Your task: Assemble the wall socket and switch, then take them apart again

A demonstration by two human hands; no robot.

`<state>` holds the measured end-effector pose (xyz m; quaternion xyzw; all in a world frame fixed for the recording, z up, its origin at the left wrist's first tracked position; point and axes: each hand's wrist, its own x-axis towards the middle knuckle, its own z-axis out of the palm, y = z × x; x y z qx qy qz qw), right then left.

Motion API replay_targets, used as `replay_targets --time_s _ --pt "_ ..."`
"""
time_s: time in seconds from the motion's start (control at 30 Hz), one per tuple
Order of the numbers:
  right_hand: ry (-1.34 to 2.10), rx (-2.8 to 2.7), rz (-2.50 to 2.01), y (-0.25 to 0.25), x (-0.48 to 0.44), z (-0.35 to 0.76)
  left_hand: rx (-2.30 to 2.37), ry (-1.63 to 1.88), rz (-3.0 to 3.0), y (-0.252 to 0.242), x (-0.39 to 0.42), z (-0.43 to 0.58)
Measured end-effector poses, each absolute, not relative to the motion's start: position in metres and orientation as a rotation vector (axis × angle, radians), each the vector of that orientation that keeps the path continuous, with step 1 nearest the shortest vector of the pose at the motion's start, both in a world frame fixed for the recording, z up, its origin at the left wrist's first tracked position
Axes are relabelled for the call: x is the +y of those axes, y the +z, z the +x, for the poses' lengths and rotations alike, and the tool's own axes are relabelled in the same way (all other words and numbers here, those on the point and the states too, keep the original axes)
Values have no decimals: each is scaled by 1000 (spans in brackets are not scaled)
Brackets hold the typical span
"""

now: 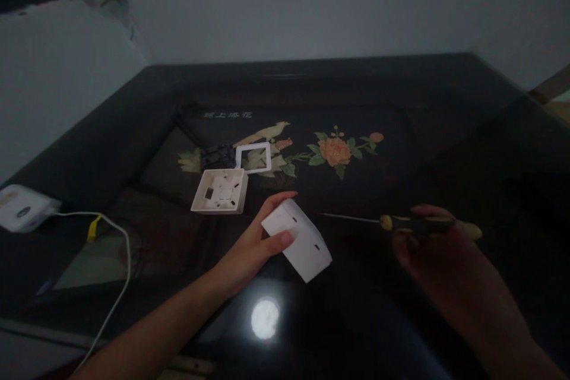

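My left hand (267, 234) is closed around a white plastic box (307, 252), thumb across the side that has two small dark slots. The box is tilted, and its far side is hidden from me. In my right hand (439, 249) is a screwdriver (414, 224) with a dark and yellow handle. Its thin metal shaft points left toward the box, and the tip is apart from it. Just beyond my left hand lies an open white mounting box (243, 193), hollow side up. Behind that are a white square frame (269, 157) and a dark plastic piece (218, 156).
The glossy black table (374, 309) has a flower-and-bird picture (336, 151) on its top and reflects a bright light. A white device (27, 208) sits at the left, its white cable (129, 261) running toward the front edge. A pale wall (303, 6) stands behind the table.
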<state>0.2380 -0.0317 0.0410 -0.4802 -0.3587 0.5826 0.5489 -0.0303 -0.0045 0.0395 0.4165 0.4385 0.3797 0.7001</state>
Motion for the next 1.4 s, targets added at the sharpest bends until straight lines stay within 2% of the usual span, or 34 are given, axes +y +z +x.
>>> replay_targets --time_s 0.23,0.47,0.6,0.83,1.17,1.4 --pt "1255 -1016 -1083 43 -34 232 957 830 804 50 -8 -29" --pt "747 -1717 -1412 36 -37 228 923 863 802 47 -11 -28" --pt "412 -2100 -1325 20 -33 225 905 869 809 48 -12 -29" --pt "185 -2368 -1254 2 -33 218 880 877 863 45 -11 -28" --pt "25 -2550 -1318 -6 -35 210 859 852 832 44 -13 -26" --pt "179 -2439 -1330 9 -35 211 810 872 734 46 -13 -27"
